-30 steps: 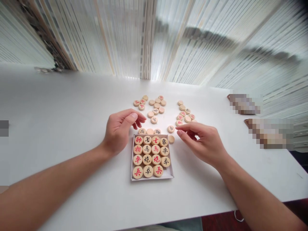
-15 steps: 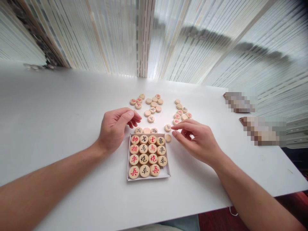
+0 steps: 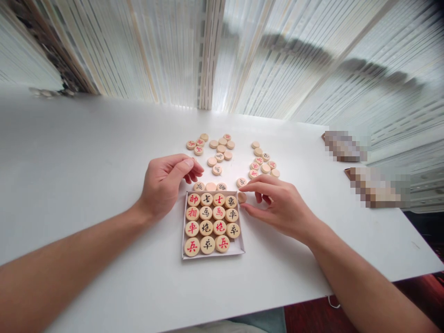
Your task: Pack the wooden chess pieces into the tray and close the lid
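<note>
A shallow white tray (image 3: 240, 249) on the white table (image 3: 86, 162) holds several round wooden chess pieces with red and black characters. My left hand (image 3: 166, 185) hovers just left of the tray's far edge, fingers curled, thumb near fingertips, nothing seen in it. My right hand (image 3: 277, 206) reaches to a blank-faced wooden piece (image 3: 242, 197) beside the tray's right far corner, thumb and forefinger closing around it. Three pieces (image 3: 210, 187) lie in a row just beyond the tray.
Loose chess pieces lie in clusters farther back: one group (image 3: 218, 150) in the middle, another (image 3: 263, 164) to the right. Two blurred brownish items (image 3: 347, 147) (image 3: 378, 187) sit at the right. Vertical blinds stand behind the table. The table's front edge is close.
My right hand has moved left and down to the blank piece by the tray corner, fingers closing around it. My left hand stays almost still.
</note>
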The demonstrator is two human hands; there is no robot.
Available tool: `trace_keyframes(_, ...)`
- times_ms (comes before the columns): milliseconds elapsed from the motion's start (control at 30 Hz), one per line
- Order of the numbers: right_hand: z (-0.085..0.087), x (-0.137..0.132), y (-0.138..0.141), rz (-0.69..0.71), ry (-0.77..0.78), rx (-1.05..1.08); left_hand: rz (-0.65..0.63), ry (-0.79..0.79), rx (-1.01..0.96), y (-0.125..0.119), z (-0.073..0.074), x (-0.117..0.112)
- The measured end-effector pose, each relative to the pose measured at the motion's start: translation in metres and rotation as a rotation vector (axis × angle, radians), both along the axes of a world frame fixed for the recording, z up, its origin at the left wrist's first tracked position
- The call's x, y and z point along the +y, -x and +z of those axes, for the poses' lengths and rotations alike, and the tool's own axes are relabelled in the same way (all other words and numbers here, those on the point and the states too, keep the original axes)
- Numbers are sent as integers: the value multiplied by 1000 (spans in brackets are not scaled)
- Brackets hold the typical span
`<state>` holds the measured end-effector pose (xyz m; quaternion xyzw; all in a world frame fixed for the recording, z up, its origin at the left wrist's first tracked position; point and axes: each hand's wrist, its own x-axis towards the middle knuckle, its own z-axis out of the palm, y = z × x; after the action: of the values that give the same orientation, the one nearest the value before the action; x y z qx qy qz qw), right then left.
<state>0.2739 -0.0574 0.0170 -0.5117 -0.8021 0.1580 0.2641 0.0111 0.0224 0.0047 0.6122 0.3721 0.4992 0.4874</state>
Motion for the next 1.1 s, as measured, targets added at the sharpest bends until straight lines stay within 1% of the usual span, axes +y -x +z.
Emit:
trace_keyframes(100, -2, 1, 0, 20, -5, -10, 1, 3, 12, -1, 0, 0)
trace_keyframes(233, -3, 1, 2, 53, -77, -37, 2, 3, 18, 0, -1, 0)
trace_keyframes(333, -1, -1, 2, 70, -99, -75, -2, 4, 14, 0, -2, 0)
trace_keyframes(633, -3, 0, 0, 61, -156, -151, -4, 4, 29, 0, -1, 0)
trace_keyframes(833, -1, -1, -1, 47, -120, -122, -4, 6, 14, 0, -2, 0)
trace_keyframes(1100, -1, 0, -1, 68, -33, -121, -7, 45, 12, -1, 1, -1)
